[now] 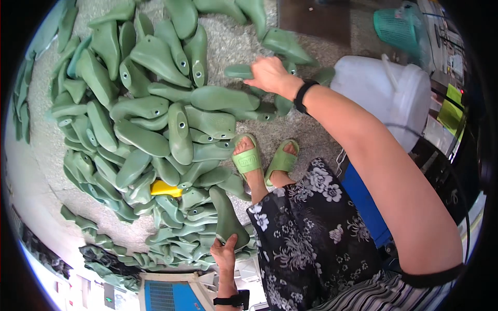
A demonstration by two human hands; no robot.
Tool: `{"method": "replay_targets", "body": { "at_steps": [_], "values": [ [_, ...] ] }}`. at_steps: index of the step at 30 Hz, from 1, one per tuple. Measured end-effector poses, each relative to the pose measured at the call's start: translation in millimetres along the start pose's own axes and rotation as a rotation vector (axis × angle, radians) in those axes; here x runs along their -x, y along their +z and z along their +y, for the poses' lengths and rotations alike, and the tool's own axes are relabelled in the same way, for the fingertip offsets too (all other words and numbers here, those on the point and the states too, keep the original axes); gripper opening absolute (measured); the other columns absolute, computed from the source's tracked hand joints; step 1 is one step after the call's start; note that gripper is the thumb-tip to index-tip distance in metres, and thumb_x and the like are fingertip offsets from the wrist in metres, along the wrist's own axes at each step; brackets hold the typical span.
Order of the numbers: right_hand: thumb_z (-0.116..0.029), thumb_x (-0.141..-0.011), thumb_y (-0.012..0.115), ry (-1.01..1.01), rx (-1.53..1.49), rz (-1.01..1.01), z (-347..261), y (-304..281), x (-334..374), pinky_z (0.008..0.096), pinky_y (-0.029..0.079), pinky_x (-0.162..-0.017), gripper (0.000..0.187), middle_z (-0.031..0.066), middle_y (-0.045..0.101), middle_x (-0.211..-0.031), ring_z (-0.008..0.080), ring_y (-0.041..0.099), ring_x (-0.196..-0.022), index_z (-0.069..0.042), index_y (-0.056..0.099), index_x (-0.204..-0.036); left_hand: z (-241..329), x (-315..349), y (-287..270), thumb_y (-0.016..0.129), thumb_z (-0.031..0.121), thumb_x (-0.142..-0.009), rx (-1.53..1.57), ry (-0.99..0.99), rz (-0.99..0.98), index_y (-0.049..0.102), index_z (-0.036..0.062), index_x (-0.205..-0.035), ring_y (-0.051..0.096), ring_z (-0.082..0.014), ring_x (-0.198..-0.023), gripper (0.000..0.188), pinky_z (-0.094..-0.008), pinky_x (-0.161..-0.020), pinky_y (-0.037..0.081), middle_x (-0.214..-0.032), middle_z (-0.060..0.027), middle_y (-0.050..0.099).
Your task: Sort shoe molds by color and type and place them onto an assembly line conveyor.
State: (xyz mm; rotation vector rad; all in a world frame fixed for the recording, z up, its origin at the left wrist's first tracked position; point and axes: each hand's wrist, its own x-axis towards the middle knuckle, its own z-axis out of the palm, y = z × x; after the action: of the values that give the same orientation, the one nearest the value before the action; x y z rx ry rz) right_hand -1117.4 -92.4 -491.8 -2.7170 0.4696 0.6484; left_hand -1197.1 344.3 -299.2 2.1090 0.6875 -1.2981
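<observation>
Green plastic shoe lasts (142,137) lie in a large heap on the floor, many with a metal-rimmed hole. My left hand (224,252), wearing a watch, grips one end of a green shoe last (226,215) at the near edge of the heap. My right hand (272,75), with a black wristband, is closed round another green shoe last (238,71) to the right of the heap. Its fingers partly hide that last. Just beyond this hand lies a further last (288,45). A single yellow piece (166,188) sits among the green ones.
My feet stand in light green slippers (247,159) beside the heap. To the right are a white plastic drum (381,90), a teal basket (397,28) and a blue box (367,205). A blue machine or cabinet (171,295) stands at the lower edge.
</observation>
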Motion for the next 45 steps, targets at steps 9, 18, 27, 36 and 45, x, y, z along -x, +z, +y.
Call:
{"method": "replay_targets", "body": {
  "at_steps": [9,18,27,36,45],
  "values": [
    [-0.035,-0.075,0.074,0.391,-1.31,-0.052,-10.5,-205.1,190.8,0.0314,0.052,-0.067,0.051,0.0137,0.065,-0.097,0.0178,0.062,-0.085,0.003,0.06,-0.107,130.6,127.3,-26.4,0.076,0.023,-0.069,-0.083,0.47,0.044,0.061,-0.0098,-0.079,0.054,-0.0152,-0.059,0.038,-0.0328,-0.059,0.046,-0.064,-0.016,0.062],
    [-0.037,-0.078,0.071,0.346,-1.859,-0.103,-81.3,-416.6,473.7,0.0268,0.048,-0.063,0.05,0.0024,0.064,-0.09,0.0101,0.057,-0.075,-0.001,0.06,-0.11,232.8,337.5,-64.7,0.066,0.018,-0.075,-0.692,0.962,-0.179,0.067,-0.0004,-0.095,0.058,-0.0219,-0.065,0.028,-0.0368,-0.065,0.047,-0.077,-0.0132,0.067],
    [-0.05,-0.076,0.069,0.248,-2.017,0.612,-86.4,-393.9,684.0,0.0267,0.049,-0.058,0.058,0.0079,0.067,-0.083,0.0153,0.062,-0.07,0.006,0.066,-0.094,234.0,512.0,22.9,0.072,0.015,-0.069,-0.864,1.384,-0.634,0.061,-0.0087,-0.087,0.055,-0.0153,-0.065,0.032,-0.0319,-0.063,0.046,-0.073,-0.0135,0.064],
    [-0.047,-0.079,0.066,0.55,-1.95,1.091,31.8,-385.7,821.7,0.0349,0.052,-0.065,0.06,0.0142,0.065,-0.096,0.0242,0.064,-0.081,0.007,0.061,-0.105,211.1,609.4,224.0,0.065,0.03,-0.071,-0.921,1.827,-0.522,0.065,-0.0013,-0.091,0.063,-0.0369,-0.075,0.037,-0.0414,-0.07,0.046,-0.077,-0.0215,0.064],
    [-0.049,-0.079,0.064,1.162,-1.426,1.263,181.5,-380.2,887.2,0.0442,0.044,-0.091,0.09,0.0272,0.047,-0.127,0.0374,0.052,-0.11,0.011,0.025,-0.132,190.5,716.0,409.8,0.064,0.045,-0.068,-1.134,1.933,-0.303,0.066,-0.0051,-0.086,0.062,-0.0422,-0.085,0.053,-0.0466,-0.08,0.047,-0.085,-0.0287,0.064]
  ]
}}
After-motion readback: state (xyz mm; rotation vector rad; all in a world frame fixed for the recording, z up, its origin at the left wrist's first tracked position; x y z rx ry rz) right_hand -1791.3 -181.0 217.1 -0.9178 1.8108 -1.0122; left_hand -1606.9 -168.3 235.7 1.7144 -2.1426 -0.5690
